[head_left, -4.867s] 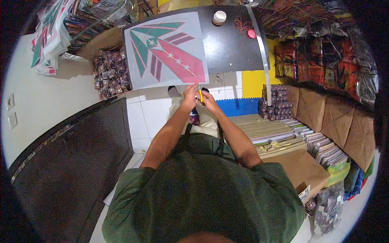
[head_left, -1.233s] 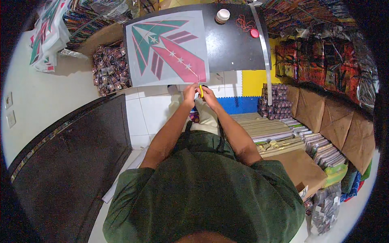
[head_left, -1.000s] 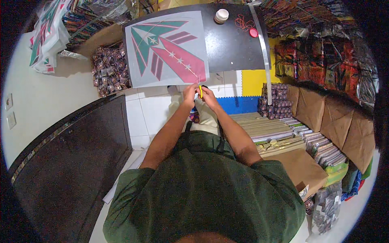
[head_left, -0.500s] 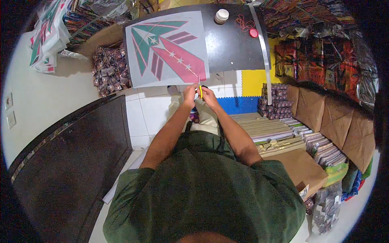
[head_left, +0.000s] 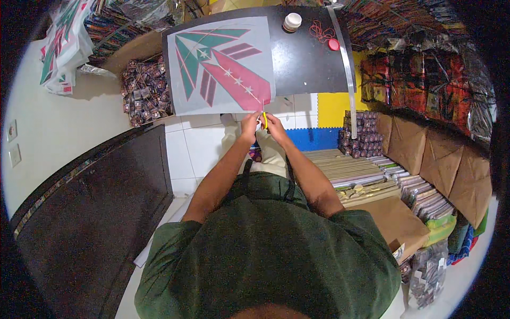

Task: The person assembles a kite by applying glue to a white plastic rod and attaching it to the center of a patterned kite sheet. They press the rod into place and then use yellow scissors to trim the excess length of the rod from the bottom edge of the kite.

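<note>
A translucent white sheet (head_left: pixel 183 103) printed with green and red arrow-like shapes and pale stars lies on a dark tabletop. A thin light stick or line (head_left: pixel 247 87) runs down its middle to the near edge. Just below that edge, my right hand (head_left: pixel 275 129) is closed round yellow-handled scissors (head_left: pixel 265 120), their narrow blades pointing toward the sheet's near right corner. Close beside it, my left hand (head_left: pixel 249 126) is closed in a pinch by the end of the line. What its fingers hold is too small to make out.
On the dark table (head_left: pixel 303 64) stand a white jar (head_left: pixel 291 22), a tangle of red string (head_left: pixel 322 32) and a round red lid (head_left: pixel 333 44). Bundled small packages (head_left: pixel 142 90) sit at left. Stacked dark packs (head_left: pixel 361 134) and cardboard sheets (head_left: pixel 340 164) are on the right.
Both hands stay together at the sheet's near edge, with the scissors turned slightly. The whole view has shifted a little; nothing else has visibly moved.
</note>
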Demonstrator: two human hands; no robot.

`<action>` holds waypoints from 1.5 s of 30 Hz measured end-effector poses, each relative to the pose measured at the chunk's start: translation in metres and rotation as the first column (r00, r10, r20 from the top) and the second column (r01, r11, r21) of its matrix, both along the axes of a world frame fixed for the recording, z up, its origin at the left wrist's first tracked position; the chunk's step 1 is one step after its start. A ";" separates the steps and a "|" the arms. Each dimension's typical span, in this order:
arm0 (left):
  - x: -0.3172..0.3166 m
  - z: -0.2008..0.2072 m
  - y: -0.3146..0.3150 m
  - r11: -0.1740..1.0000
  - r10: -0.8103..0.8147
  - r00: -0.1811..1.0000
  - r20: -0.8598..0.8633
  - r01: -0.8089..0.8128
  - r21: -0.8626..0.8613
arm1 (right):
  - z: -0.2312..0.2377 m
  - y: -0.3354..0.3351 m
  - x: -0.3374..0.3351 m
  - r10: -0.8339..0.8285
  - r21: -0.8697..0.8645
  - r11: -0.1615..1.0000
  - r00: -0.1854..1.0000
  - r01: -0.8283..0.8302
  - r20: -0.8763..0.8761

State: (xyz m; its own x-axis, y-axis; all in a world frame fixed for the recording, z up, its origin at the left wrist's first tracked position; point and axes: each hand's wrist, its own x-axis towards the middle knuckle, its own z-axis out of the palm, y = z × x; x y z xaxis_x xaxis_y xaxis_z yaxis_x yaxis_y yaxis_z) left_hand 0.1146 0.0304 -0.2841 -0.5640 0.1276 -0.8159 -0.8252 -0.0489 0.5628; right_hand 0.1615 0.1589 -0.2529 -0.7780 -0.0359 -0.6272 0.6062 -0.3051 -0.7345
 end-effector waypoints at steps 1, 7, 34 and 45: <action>0.002 -0.006 -0.002 1.000 0.009 1.000 -0.022 -0.009 -0.001 | 0.003 -0.001 -0.002 0.000 0.000 1.000 1.000 0.000 -0.002; 0.002 -0.007 -0.006 0.999 -0.037 0.999 -0.021 0.036 -0.031 | -0.001 -0.003 -0.003 0.012 0.053 0.999 0.999 -0.010 -0.037; 0.002 -0.001 -0.012 0.992 -0.119 0.986 0.116 0.122 -0.019 | -0.021 -0.008 -0.005 -0.032 0.143 0.989 0.999 0.038 -0.042; -0.001 0.020 -0.012 0.993 -0.115 0.985 0.126 0.118 -0.022 | -0.012 -0.007 -0.010 -0.032 0.164 0.986 0.999 0.025 0.040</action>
State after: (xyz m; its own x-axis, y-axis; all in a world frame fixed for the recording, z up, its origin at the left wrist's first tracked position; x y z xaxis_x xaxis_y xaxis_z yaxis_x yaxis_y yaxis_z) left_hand 0.1138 0.0185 -0.2639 -0.4407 0.1617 -0.8830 -0.8879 0.0667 0.4553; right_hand 0.1514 0.1519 -0.2653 -0.7499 0.0913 -0.6552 0.6306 -0.2006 -0.7497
